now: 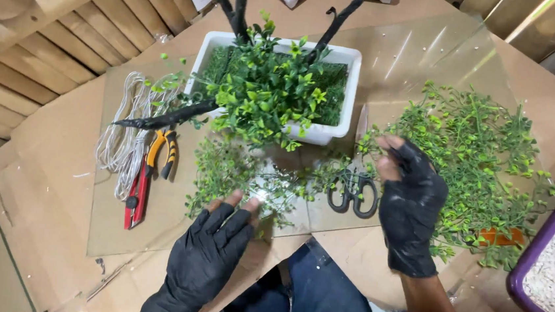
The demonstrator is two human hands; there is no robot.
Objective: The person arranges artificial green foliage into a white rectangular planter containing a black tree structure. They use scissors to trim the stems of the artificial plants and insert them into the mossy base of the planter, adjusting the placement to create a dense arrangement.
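While the black-gloved left hand (206, 263) presses flat, fingers spread, on loose green plastic sprigs (223, 171) before the white rectangular planter (333, 124), the right hand (408, 209) pinches foliage right of it.

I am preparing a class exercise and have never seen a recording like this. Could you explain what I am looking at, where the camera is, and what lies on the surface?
One camera, worn on a person's head, looks down at their gloved hands. The left hand rests on loose green sprigs; the right hand reaches into a larger pile of sprigs. Neither clearly has a grip on anything. On the clear sheet lie a white planter with an artificial tree, scissors, pliers, a red cutter and coiled wire.
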